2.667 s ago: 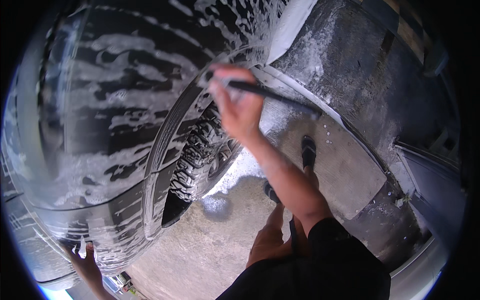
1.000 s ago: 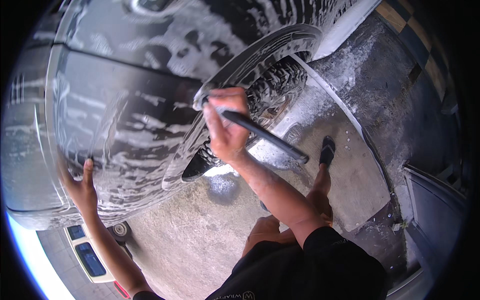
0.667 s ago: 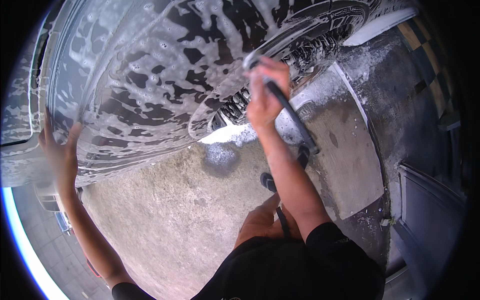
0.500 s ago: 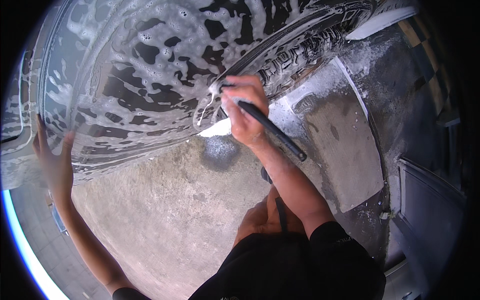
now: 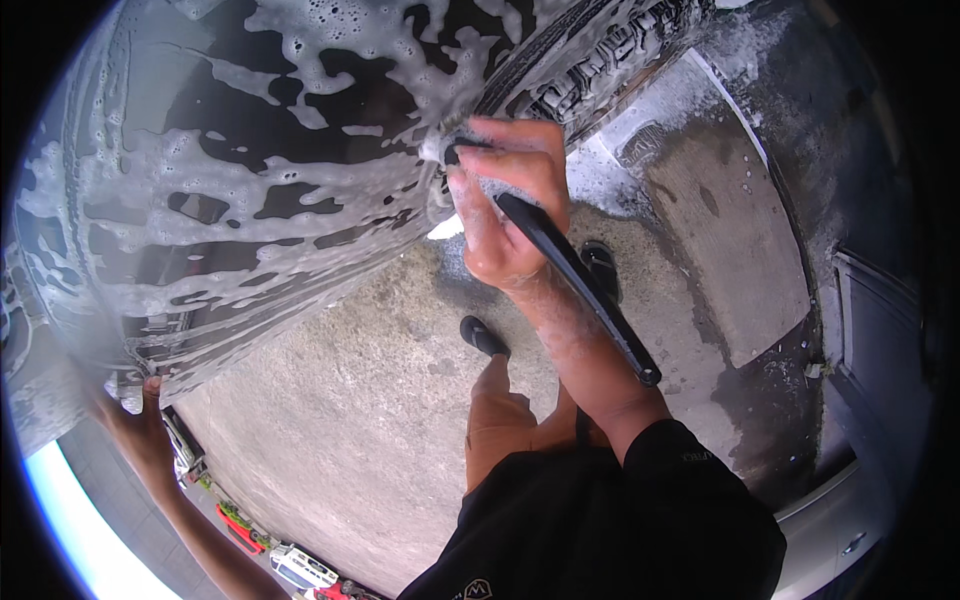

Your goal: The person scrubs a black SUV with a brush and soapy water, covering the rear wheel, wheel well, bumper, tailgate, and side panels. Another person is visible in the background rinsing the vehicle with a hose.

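Observation:
A dark car body panel [image 5: 300,130] coated in white suds fills the upper left. My right hand [image 5: 515,200] is closed around a brush with a long black handle [image 5: 590,295], which points back down along my forearm. The brush's bristles [image 5: 457,125] press against the panel's edge beside the wheel, and foam covers part of them. Suds also cling to my right fingers and wrist. At the far left, my left hand [image 5: 140,425] rests on the car's lower edge, thumb apart from the fingers; its fingertips are blurred. A soapy tyre [image 5: 625,60] shows beyond my right hand.
Concrete ground [image 5: 330,400] lies below the car, with a flat slab [image 5: 730,230] and foam puddles at the right. A dark metal door [image 5: 885,330] and a silver car [image 5: 830,535] stand along the right. Parked vehicles, one a white car [image 5: 300,568], line the lower left.
The view has shifted, bringing my sandalled feet and the parked vehicles into sight. My left hand sits lower along the car's edge. My right hand keeps the brush by the wheel.

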### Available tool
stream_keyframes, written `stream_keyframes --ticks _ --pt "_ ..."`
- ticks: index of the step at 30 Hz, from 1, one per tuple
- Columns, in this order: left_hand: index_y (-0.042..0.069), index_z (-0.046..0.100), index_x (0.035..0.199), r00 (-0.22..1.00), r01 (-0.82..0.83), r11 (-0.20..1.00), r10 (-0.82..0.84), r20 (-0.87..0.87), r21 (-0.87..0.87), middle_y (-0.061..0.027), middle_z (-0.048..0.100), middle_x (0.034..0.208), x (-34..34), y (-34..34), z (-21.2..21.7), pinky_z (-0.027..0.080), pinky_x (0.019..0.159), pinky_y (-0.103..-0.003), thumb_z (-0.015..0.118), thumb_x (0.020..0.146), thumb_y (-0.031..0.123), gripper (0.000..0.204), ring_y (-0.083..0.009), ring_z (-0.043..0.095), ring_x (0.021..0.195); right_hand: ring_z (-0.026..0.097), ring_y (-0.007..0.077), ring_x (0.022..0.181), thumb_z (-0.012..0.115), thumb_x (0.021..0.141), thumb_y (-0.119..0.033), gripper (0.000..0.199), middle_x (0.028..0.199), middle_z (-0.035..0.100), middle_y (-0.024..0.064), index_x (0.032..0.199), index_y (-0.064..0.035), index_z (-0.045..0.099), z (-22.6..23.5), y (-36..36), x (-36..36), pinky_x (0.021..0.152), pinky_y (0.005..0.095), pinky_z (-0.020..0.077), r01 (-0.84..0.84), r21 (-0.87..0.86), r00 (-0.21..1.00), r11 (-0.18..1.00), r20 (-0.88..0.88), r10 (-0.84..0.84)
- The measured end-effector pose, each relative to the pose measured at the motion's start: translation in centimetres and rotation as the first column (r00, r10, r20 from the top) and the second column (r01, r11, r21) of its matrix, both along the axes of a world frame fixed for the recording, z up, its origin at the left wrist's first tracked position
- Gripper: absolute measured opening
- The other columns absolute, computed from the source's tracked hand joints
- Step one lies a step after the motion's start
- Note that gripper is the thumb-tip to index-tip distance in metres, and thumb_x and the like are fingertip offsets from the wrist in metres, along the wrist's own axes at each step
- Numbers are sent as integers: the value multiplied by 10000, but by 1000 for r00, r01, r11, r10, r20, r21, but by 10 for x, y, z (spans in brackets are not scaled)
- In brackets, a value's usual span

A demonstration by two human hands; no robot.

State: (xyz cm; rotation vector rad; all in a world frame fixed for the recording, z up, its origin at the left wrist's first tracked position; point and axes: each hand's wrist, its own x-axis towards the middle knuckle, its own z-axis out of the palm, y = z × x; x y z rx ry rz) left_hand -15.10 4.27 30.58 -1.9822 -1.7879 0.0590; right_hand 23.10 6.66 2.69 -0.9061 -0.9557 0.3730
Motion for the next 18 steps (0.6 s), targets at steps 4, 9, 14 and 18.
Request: stream_keyframes --ticks 4,9,14,18 --pt "220 138 1687 1000 -1 1000 1 5 29 -271 243 1660 -1 -2 -17 346 1191 -584 832 838 435 1118 -492 321 1504 652 304 1041 717 910 7 127 1107 636 202 1018 -10 653 -138 -48 -111 869 413 524 -32 -243 999 970 17 37" --pt "186 179 1678 990 40 998 -34 -138 40 -219 226 1699 -57 -9 -6 290 1240 -566 825 843 482 1097 -430 233 1565 675 279 981 710 887 51 194 1167 629 212 1060 -12 648 -88 -42 -107 840 361 553 266 -36 958 963 116 -261" --pt "177 181 1679 955 226 973 -214 -206 41 -191 252 1706 -100 7 -4 287 1248 -543 760 891 546 1046 -391 273 1561 632 317 952 752 830 69 233 1097 630 191 1016 -33 658 -183 -40 -155 793 383 514 366 -115 929 923 -4 -369" --pt "180 178 1680 994 44 998 -39 -105 53 -202 280 1692 -131 11 7 334 1225 -551 736 930 502 989 -403 340 1528 634 312 985 777 826 49 223 1077 634 189 998 -25 656 -211 -57 -186 843 385 506 302 -279 944 912 -45 -327"
